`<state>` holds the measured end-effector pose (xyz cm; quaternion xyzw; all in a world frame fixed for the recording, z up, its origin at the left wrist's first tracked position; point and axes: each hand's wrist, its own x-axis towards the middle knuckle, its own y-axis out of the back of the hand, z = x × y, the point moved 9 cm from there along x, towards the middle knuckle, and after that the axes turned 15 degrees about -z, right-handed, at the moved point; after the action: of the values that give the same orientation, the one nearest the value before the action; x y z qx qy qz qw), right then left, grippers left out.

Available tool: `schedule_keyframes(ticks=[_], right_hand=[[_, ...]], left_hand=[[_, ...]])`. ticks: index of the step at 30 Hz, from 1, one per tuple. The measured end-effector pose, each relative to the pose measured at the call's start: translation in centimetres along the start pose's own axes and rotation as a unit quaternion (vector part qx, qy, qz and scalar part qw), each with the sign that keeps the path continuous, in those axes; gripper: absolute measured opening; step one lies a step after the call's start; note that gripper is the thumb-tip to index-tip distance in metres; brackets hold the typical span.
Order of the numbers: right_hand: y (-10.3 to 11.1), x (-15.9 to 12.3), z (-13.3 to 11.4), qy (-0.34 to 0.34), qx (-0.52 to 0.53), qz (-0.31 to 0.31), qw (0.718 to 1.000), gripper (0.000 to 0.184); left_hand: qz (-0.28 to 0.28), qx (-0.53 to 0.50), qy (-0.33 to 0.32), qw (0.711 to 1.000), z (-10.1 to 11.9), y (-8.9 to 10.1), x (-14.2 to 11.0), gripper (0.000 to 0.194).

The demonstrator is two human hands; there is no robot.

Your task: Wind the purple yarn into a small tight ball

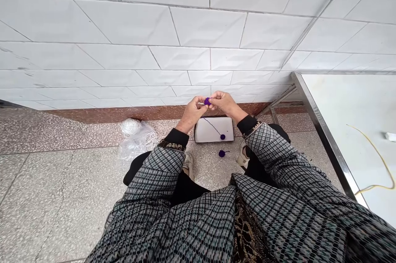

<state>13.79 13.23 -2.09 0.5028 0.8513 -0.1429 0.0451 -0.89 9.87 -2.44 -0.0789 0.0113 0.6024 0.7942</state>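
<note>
Between my two hands is a small purple yarn piece [207, 101], pinched from both sides by the fingertips. My left hand [193, 111] is closed on its left side, and my right hand [225, 102] grips the right side. From it a strand of purple yarn [213, 126] runs down to a small purple yarn ball [222, 136] in a shallow white box [207, 132] with a dark rim. Another purple yarn piece [222, 153] with a short tail lies on the floor in front of the box. Whether a hook is held cannot be made out.
Left of the box, a ball of white yarn [130, 126] and a clear plastic bag [136, 145] lie on the speckled floor. A white tiled wall [198, 27] rises ahead. At the right stands a metal-edged table [328, 143] with a yellow cord [379, 155] on it.
</note>
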Motion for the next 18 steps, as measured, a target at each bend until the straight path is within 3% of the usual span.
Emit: schedule_keyframes(ticks=[3,5,9,12,14,18], right_hand=[[1.5,0.0,-0.9,-0.004,-0.042,-0.011,0.999,0.035],[1.7,-0.1,-0.8,-0.026,-0.07,-0.048,0.996,0.035],[-0.2,-1.1,0.0,-0.074,-0.095,-0.173,0.977,0.022],[-1.8,-1.7,-0.8,-0.036,-0.037,-0.242,0.969,0.019],[-1.7,-1.5,-1.9,0.016,0.01,-0.228,0.974,0.027],[0.6,-0.4,-2.5,0.059,0.016,-0.084,0.995,0.025]], left_hand=[[-0.055,0.113,-0.003,0.992,1.7,0.3,-0.4,0.007],[-0.082,0.163,-0.009,0.983,2.4,0.7,-0.6,0.01],[-0.077,0.191,-0.033,0.978,3.0,1.7,-0.4,0.015],[-0.063,0.2,-0.044,0.977,2.8,1.1,0.1,0.02],[-0.09,0.205,-0.043,0.974,2.1,-0.5,0.3,0.022],[-0.183,0.215,-0.055,0.958,1.1,-4.6,0.1,0.023]])
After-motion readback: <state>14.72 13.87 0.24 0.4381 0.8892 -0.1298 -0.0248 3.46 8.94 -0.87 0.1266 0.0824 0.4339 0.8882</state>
